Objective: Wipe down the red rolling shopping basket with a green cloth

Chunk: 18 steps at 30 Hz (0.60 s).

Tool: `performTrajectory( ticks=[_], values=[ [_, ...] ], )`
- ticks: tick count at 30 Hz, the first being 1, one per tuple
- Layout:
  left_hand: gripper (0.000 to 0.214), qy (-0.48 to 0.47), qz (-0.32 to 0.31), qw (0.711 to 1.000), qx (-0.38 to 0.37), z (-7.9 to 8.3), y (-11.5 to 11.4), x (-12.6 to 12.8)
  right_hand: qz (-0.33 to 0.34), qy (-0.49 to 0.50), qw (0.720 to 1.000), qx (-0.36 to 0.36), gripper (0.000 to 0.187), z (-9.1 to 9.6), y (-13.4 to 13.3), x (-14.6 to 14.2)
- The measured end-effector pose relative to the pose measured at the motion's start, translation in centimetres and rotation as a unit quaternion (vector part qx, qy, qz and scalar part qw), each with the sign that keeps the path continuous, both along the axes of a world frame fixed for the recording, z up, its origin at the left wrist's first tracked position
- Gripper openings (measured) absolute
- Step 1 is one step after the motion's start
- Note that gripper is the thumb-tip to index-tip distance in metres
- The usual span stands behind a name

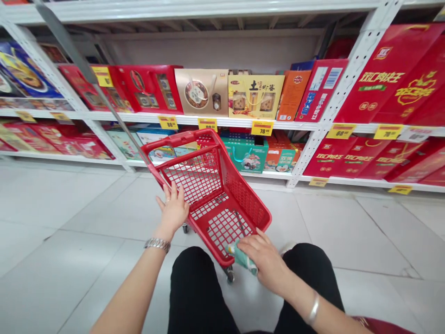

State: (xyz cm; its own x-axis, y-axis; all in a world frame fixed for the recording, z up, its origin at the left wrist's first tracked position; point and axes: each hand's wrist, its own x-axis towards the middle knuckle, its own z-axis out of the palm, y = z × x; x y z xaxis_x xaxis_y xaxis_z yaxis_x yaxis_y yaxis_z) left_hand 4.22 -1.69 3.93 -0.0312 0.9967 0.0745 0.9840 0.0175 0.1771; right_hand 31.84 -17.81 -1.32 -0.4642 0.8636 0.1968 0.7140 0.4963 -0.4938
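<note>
A red plastic shopping basket on wheels (239, 195) stands tilted on the floor in front of my knees. My left hand (173, 208) grips its near left rim, fingers wrapped over the edge; a metal watch sits on that wrist. My right hand (264, 257) presses a small green-and-white cloth (243, 260) against the basket's near lower rim, fingers closed over it. A silver bangle is on my right wrist. The basket's long grey pull handle (86, 69) rises to the upper left. The basket looks empty inside.
White shelving (222, 121) runs across the back with red, gold and orange gift boxes (255, 95) and yellow price tags (261, 127). The lower shelf holds more boxes (245, 153). Pale floor tiles (347, 227) spread left and right. My black-trousered knees (194, 283) are at the bottom.
</note>
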Motion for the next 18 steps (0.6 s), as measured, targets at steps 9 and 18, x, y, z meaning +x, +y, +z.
performTrajectory(
  ticks=[9,18],
  values=[
    [0.081,-0.002,0.059,0.994,0.092,-2.9,-3.1,4.2,0.033,-0.026,0.988,0.146,0.067,-2.2,-1.9,-0.7],
    [0.087,-0.027,0.054,0.995,0.082,-2.9,-2.3,5.9,-0.058,-0.124,0.964,0.229,0.081,-2.5,0.8,9.5]
  ],
)
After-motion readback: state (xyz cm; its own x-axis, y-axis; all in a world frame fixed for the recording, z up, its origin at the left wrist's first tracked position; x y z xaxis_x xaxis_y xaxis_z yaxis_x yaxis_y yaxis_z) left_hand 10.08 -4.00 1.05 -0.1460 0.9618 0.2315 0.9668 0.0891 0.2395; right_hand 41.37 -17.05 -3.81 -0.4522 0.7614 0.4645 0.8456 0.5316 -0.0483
